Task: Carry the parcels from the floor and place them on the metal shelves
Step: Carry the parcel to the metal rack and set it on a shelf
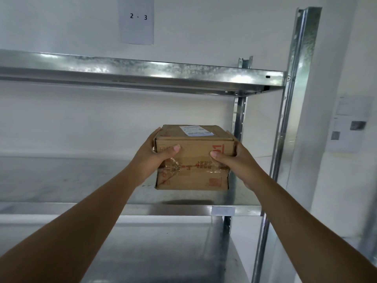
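Note:
A brown cardboard parcel [193, 160] with red print, clear tape and a white label on top is held at the right end of the middle metal shelf [61, 180]. Its bottom edge sits on or just above the shelf surface; I cannot tell which. My left hand [151, 160] grips its left side with the thumb on the front face. My right hand [234, 160] grips the right side the same way. Both arms reach forward from the bottom corners.
An upper shelf [142, 72] runs across above the parcel, and a lower shelf [153, 252] lies below. A steel upright post [291, 119] stands just right of the parcel. A paper sign "2 - 3" [137, 19] hangs on the white wall. Notices [346, 123] hang at right.

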Demonstrator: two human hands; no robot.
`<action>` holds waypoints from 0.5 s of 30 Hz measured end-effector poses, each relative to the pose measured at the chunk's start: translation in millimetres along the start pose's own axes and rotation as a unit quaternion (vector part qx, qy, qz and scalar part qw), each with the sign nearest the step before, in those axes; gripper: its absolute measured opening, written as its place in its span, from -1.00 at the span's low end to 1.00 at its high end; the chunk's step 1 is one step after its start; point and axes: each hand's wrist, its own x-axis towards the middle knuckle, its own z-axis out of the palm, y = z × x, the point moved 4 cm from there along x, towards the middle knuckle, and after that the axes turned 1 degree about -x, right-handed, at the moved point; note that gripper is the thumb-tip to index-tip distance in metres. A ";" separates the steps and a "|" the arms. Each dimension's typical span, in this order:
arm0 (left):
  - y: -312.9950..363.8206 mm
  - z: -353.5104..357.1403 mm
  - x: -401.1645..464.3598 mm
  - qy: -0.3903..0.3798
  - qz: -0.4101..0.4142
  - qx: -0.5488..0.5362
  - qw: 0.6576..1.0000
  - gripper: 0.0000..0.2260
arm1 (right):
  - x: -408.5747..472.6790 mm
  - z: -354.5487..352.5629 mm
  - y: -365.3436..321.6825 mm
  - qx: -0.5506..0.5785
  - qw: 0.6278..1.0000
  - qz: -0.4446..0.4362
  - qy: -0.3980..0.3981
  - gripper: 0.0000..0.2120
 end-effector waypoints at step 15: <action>-81.7 43.6 42.7 -0.020 -0.056 0.011 0.998 -0.26 | 32.0 -11.0 77.9 0.010 0.998 0.067 -0.007 -0.21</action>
